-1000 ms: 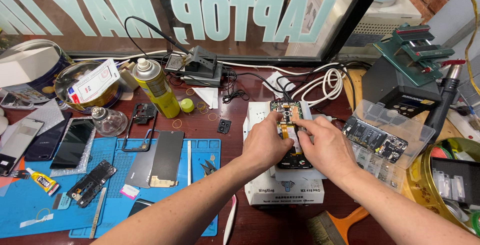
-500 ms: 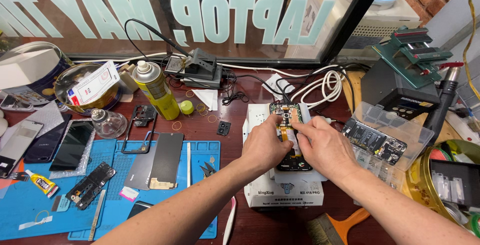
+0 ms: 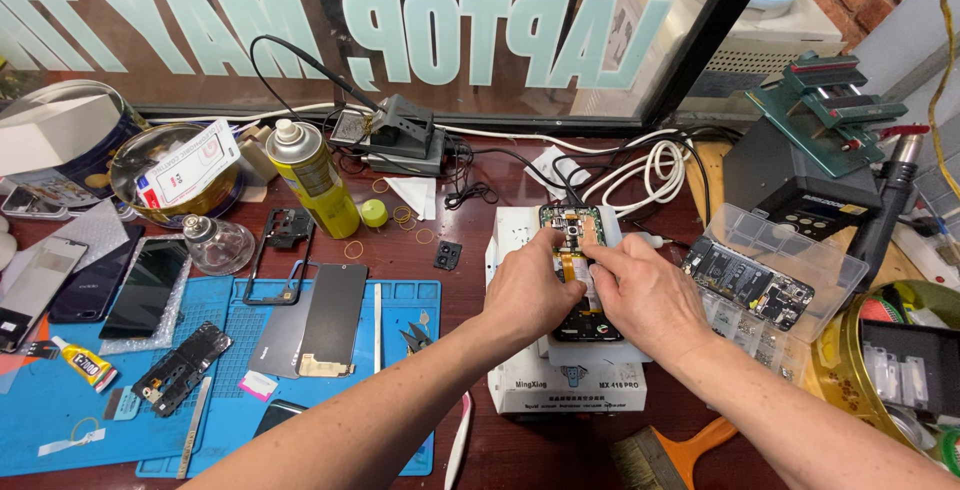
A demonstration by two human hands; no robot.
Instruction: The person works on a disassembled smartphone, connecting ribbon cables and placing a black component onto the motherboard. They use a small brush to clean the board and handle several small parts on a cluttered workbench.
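Left hand (image 3: 530, 295) curled, fingertips pressed on the opened phone (image 3: 580, 270), which lies on a white box-shaped unit (image 3: 565, 390) at centre of the dark wood bench (image 3: 470, 280); right hand (image 3: 640, 295) likewise curled w/ fingertip on the phone's orange flex area, whether either pinches a part can't be told, contact pt hidden by fingers. Phone's mid section covered by both hands. L to R on bench: blue work mat (image 3: 60, 420) cut off at frame edge, yellow spray can (image 3: 310, 180), clear parts tray (image 3: 770, 280); lettered glass window (image 3: 330, 30) behind.
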